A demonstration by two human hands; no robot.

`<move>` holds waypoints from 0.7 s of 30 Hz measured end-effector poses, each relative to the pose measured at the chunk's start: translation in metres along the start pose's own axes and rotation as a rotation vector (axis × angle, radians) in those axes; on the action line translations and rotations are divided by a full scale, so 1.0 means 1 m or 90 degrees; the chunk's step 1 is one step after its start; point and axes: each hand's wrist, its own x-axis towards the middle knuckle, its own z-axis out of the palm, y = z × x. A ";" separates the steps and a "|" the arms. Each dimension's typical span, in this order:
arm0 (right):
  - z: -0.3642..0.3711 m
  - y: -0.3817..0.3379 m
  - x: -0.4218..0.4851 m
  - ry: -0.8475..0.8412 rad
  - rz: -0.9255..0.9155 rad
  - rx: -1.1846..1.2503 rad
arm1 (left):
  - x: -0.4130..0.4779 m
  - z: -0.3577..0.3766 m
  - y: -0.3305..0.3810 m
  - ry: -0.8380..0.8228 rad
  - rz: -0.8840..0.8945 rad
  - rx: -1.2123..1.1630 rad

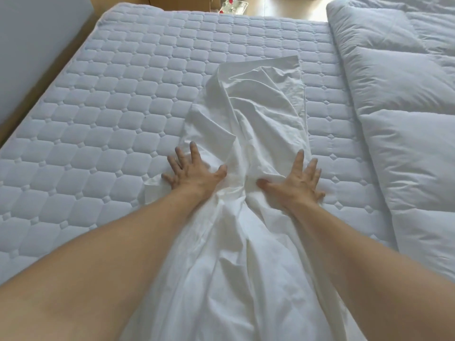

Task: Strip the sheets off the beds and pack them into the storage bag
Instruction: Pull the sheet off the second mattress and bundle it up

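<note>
A white sheet (258, 112) lies gathered in a long crumpled strip down the middle of the quilted mattress (110, 107), running from the bed's centre to the near edge. My left hand (190, 172) presses flat on the strip's left side with fingers spread. My right hand (295, 184) presses flat on its right side, fingers straight, the thumb against a fold. No storage bag is in view.
A thick white duvet (406, 107) is heaped along the right side of the bed. A grey headboard or wall panel (37, 45) stands at the left. Wooden floor and a small packet with red spots (231, 4) show beyond the far edge.
</note>
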 end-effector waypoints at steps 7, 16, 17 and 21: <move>0.043 -0.014 0.024 0.055 -0.033 -0.056 | 0.018 0.046 -0.009 0.074 0.023 0.044; 0.019 -0.040 0.009 -0.091 -0.076 0.188 | 0.019 0.001 0.009 0.003 0.084 -0.076; 0.011 -0.042 0.000 -0.133 -0.072 0.273 | 0.011 -0.011 0.014 -0.023 0.117 -0.155; -0.048 -0.063 -0.037 -0.114 -0.096 0.510 | -0.035 -0.078 0.037 0.039 0.078 -0.382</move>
